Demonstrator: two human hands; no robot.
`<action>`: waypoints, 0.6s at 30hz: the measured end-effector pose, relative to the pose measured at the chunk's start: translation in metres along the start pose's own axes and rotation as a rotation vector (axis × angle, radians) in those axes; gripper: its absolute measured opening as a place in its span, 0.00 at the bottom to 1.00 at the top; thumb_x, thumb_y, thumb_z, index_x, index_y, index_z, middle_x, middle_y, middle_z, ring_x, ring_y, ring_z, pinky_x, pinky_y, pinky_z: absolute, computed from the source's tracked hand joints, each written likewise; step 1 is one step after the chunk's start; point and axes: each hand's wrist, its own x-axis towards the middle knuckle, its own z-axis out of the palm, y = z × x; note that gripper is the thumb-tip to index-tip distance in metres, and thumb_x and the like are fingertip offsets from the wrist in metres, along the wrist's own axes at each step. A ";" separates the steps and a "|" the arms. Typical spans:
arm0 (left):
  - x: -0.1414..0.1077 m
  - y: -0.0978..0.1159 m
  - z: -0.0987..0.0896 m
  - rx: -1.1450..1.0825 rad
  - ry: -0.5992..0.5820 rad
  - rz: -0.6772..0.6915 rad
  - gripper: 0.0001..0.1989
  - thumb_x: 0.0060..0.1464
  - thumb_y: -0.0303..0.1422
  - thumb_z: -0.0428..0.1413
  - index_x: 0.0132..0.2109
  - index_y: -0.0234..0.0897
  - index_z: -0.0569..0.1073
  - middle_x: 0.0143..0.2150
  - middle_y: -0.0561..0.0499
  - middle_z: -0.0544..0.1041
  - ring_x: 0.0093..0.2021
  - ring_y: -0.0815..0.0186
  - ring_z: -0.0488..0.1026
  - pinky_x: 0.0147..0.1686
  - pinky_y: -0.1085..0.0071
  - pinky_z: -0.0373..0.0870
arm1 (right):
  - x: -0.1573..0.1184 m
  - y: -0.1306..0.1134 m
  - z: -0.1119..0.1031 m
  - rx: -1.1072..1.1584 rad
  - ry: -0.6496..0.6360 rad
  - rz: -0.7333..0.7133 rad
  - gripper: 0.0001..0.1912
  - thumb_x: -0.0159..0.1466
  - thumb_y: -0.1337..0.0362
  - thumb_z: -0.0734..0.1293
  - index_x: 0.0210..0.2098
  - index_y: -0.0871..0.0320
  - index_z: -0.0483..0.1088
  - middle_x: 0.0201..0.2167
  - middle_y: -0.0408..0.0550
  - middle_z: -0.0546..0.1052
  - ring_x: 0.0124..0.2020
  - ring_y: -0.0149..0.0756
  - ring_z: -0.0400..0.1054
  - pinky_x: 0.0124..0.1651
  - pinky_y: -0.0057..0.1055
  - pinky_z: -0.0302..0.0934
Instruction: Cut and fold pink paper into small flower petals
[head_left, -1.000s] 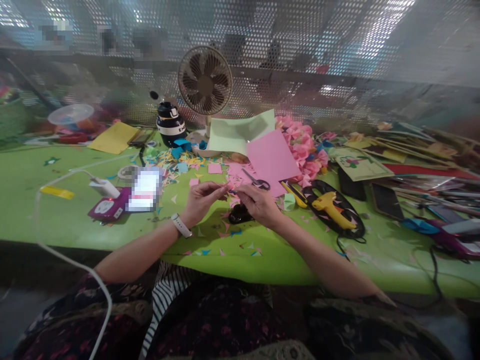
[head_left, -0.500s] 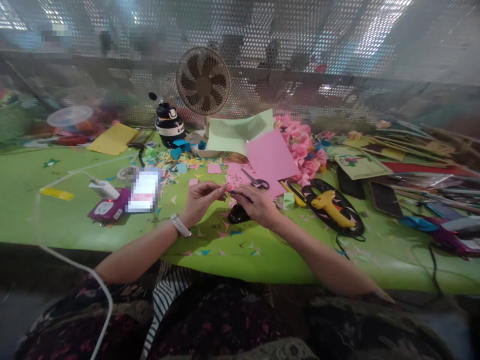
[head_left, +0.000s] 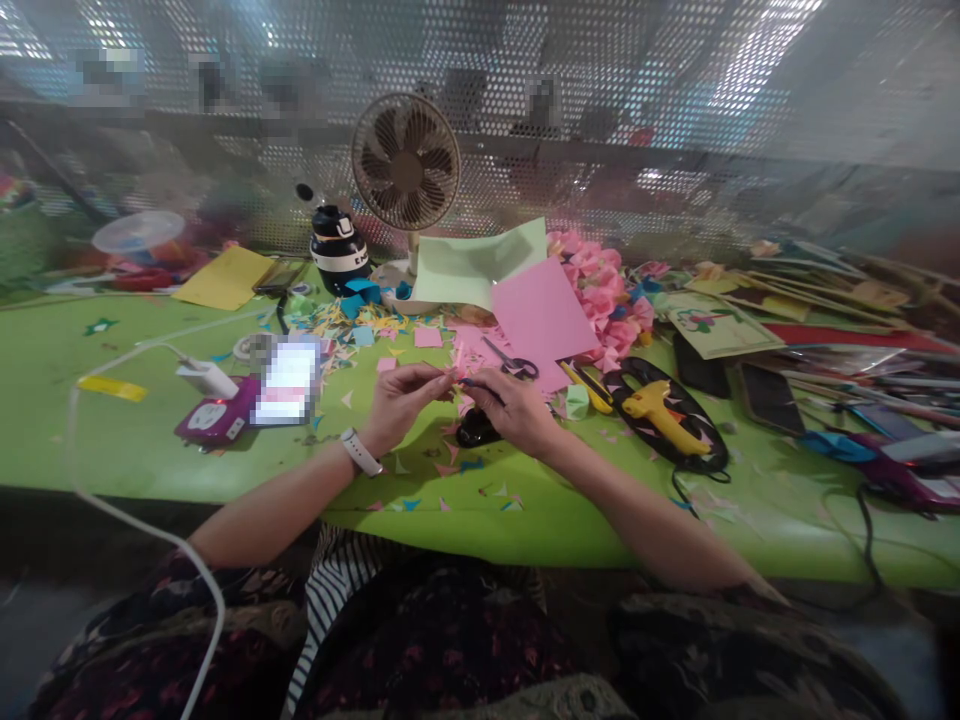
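Observation:
My left hand (head_left: 405, 402) and my right hand (head_left: 514, 408) meet fingertip to fingertip above the green table (head_left: 480, 530). Both are closed in a pinch around a small pink piece (head_left: 457, 378), mostly covered by the fingers. Beneath my right hand lies a black object (head_left: 477, 428), partly hidden. Black scissors (head_left: 517, 366) rest on pink paper (head_left: 544, 315) just beyond the hands. Small paper scraps lie around and in front of them.
A yellow glue gun (head_left: 667, 418) lies on a black holder to the right. Left are a lit phone (head_left: 287, 380) and a purple power strip (head_left: 217, 415). Behind stand a fan (head_left: 407, 165), a black bottle (head_left: 340, 250) and a heap of pink paper flowers (head_left: 600, 285).
Both hands keep nearly the same place and pinch. Only the fingertips and the small pink piece have shifted slightly.

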 end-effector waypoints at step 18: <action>0.004 -0.012 -0.007 -0.075 -0.015 -0.068 0.12 0.42 0.40 0.70 0.31 0.37 0.82 0.27 0.50 0.80 0.24 0.72 0.74 0.28 0.74 0.73 | 0.001 -0.001 -0.002 -0.031 -0.051 0.016 0.17 0.71 0.52 0.57 0.45 0.56 0.72 0.36 0.49 0.79 0.33 0.37 0.72 0.36 0.30 0.62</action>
